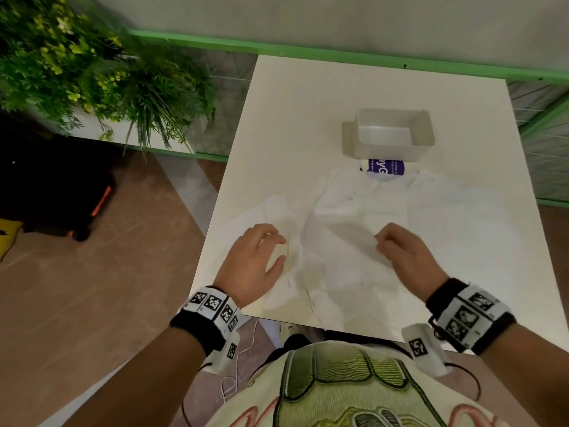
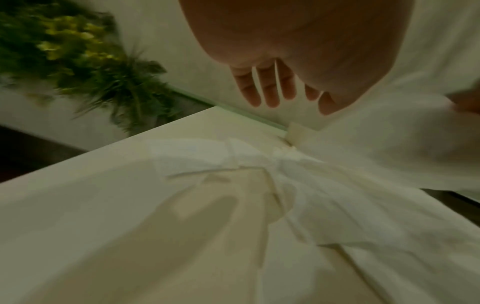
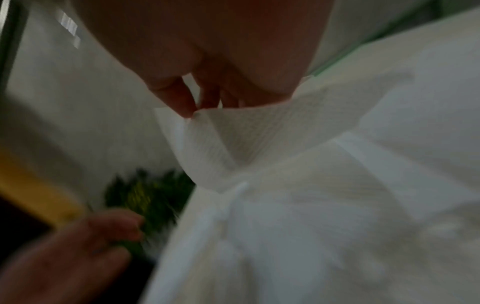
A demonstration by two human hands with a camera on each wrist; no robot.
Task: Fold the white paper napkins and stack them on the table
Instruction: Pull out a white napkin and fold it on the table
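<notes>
Two hands work over a loose spread of white paper napkins on the white tabletop. The right hand pinches a raised napkin edge; the right wrist view shows thumb and fingertips closed on the paper's textured fold, a detail the head view blurs into white. The left hand hovers low with fingers loosely spread, gripping nothing; the left wrist view shows its fingers straight and apart above a creased napkin, while from the head camera I cannot tell whether it touches the paper. Beyond both hands, only the head view shows a white rectangular tray and, just on the near side of it, a blue-labelled packet partly under the napkins. Green foliage stands off the left hand's side.
</notes>
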